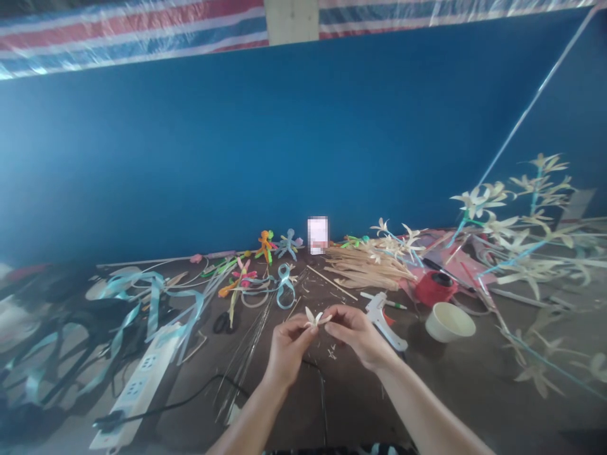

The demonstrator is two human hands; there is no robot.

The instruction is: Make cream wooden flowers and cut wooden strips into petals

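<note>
A small cream-coloured flower point(313, 317) with narrow pointed petals is held up over the middle of the table. My left hand point(290, 344) pinches it from below on the left, thumb and fingers pressed together at its base. From the other side my right hand point(356, 333) closes its thumb and forefinger on one petal point(325, 320) of the same flower. The flower's base is hidden by my fingertips. Just past my right hand lies a white glue gun point(382, 319). Pale scraps point(332, 352) are scattered on the dark table under my hands.
A white power strip point(137, 385) with a black cable lies at left, near blue ribbons point(154, 297). Thin wires point(246, 354) run beside my left arm. Right of the glue gun are a cream bowl point(449, 322), a red tape roll point(434, 287) and flower stems point(512, 259). Dried strips point(367, 268) lie behind.
</note>
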